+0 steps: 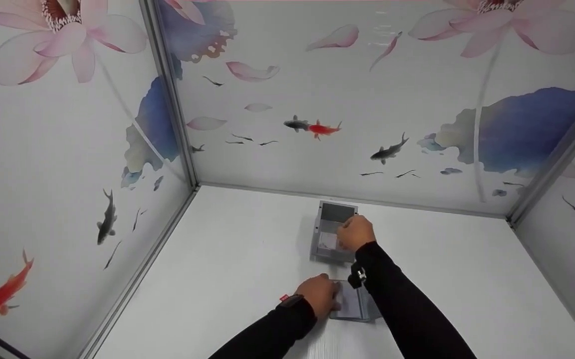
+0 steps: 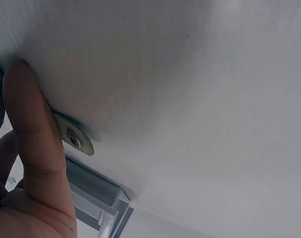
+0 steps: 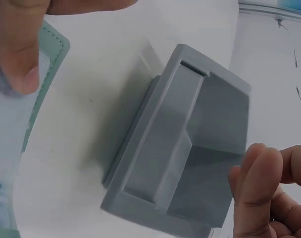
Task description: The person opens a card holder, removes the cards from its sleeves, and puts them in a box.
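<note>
My left hand grips the left edge of a card holder, which lies flat near me on the table. In the right wrist view, the card holder has a stitched pale green border and a clear window, with a fingertip over it. A tab with a metal snap sticks out past a left finger. Farther away, a grey open box has a pale piece inside. My right hand is at the box's right side, fingers curled and fingertips together, with nothing visible between them.
White table surface surrounds both objects. Behind it stands a back panel printed with fish and lotus flowers; a similar left panel meets it at a metal corner post.
</note>
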{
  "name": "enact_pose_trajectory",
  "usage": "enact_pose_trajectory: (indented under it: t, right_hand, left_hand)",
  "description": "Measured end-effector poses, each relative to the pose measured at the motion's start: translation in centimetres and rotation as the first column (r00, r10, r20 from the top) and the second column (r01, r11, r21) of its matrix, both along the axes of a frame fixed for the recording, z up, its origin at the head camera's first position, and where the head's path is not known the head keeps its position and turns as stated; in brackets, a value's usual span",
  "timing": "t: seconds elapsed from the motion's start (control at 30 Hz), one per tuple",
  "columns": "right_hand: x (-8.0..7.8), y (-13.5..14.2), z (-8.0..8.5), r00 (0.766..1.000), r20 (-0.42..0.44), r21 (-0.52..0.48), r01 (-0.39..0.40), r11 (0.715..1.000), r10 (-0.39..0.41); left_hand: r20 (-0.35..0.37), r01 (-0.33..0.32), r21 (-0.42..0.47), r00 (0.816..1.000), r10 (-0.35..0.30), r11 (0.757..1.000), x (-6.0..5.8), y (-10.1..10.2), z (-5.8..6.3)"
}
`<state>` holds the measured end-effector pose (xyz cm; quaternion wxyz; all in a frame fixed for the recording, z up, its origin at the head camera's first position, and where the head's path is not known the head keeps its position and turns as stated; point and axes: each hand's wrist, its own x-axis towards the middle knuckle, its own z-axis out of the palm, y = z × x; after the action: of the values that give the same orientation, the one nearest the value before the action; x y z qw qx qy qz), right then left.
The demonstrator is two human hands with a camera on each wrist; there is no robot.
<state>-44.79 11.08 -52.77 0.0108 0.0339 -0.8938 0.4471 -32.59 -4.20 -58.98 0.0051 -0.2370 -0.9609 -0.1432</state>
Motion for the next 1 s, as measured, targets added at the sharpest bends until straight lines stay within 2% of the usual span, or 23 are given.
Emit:
enact_pose_trajectory:
  t: [0.17,0.3,0.4,0.53,0.7,0.83,1.0]
  right_hand:
    - [2.8,2.3,0.0,1.000,0.001,-0.051,0.027,0.998,-0.027]
    - [5.1,3.4,-1.0,1.000,0.007,-0.122,-0.026,0.992,0.027]
    - [6.6,4.1,-2.0,0.996,0.029,-0.121,-0.079,0.989,0.083]
    - [8.2,4.7,-3.4,0.985,0.056,-0.013,-0.161,0.987,0.162]
    - [9.8,4.9,-4.8,0.963,0.104,0.140,-0.261,0.955,0.248]
    - [10.5,4.8,-5.3,0.962,0.106,0.217,-0.270,0.938,0.252]
    - [11.1,4.0,-5.3,0.966,0.120,0.269,-0.254,0.929,0.230]
  left_hand:
    - [-0.002,0.024,-0.039,1.000,-0.024,0.999,-0.1,0.4,-0.5]
    - [0.014,0.036,-0.023,0.999,-0.035,0.999,-0.3,0.1,-0.3]
    - [0.043,0.034,0.008,0.998,-0.034,0.999,-0.3,-0.1,0.1]
    - [0.075,0.012,0.057,0.997,-0.016,0.998,-0.3,-0.4,0.6]
    - [0.137,-0.041,0.093,0.990,0.028,0.995,-0.3,-0.9,0.9]
    - [0.171,-0.059,0.138,0.985,0.035,0.989,-0.2,-1.2,1.0]
    - [0.193,-0.101,0.206,0.979,0.060,0.973,0.0,-2.1,0.7]
